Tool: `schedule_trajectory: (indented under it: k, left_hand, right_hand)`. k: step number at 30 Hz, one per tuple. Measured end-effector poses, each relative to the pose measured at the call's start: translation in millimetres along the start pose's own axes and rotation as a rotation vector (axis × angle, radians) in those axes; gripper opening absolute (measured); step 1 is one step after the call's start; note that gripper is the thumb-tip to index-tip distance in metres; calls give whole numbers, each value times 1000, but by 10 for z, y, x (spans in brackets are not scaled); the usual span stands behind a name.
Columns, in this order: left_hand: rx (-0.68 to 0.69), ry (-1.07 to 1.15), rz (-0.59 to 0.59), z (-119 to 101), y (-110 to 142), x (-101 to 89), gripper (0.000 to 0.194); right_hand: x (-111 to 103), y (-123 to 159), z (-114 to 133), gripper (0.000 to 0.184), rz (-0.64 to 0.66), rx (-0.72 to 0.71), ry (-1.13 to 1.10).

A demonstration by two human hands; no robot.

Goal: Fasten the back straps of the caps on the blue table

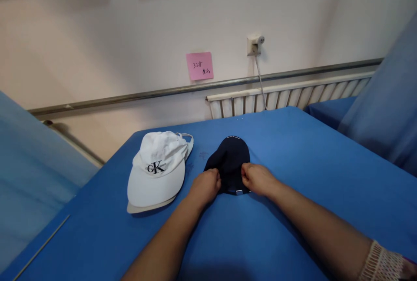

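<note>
A black baseball cap (233, 159) lies on the blue table surface (293, 150), its brim pointing away from me and a small metal buckle at its near edge. My left hand (206, 184) is closed on the cap's left side. On the opposite side, my right hand (257, 178) pinches the fabric with curled fingers. Left of them rests a white cap (159, 168) with black letters on its front, its brim toward me. Beneath that brim shows the edge of a second, beige brim (151, 206).
Light blue curtains (29, 176) hang at both sides. Behind the table are a metal rail (156, 94), a white radiator (276, 98), a plugged-in socket (254, 45) and a pink note (200, 66). A thin rod (42, 246) lies at the near left.
</note>
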State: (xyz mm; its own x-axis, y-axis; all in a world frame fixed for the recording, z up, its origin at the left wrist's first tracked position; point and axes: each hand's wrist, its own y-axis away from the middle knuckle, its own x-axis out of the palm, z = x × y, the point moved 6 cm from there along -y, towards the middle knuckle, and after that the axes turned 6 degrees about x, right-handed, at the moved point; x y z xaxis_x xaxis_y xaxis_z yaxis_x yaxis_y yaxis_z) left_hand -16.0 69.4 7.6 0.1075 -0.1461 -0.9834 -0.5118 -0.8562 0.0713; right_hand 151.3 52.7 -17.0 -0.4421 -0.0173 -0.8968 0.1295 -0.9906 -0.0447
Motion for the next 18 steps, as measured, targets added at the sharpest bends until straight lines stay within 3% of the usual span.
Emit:
schedule_trajectory:
  k: [6, 9, 13, 18]
  left_hand:
    - [-2, 138, -151, 78, 49, 20, 10]
    - [-1, 290, -362, 154, 58, -83, 8]
    - [59, 532, -664, 185, 122, -256, 7]
    - [129, 736, -700, 104, 173, -253, 6]
  right_hand:
    - [-221, 86, -117, 5, -249, -35, -471]
    - [-205, 26, -259, 5, -273, 29, -581]
    - [-135, -74, -419, 5, -256, 125, -568]
    - [-162, -54, -382, 7, -270, 102, -589]
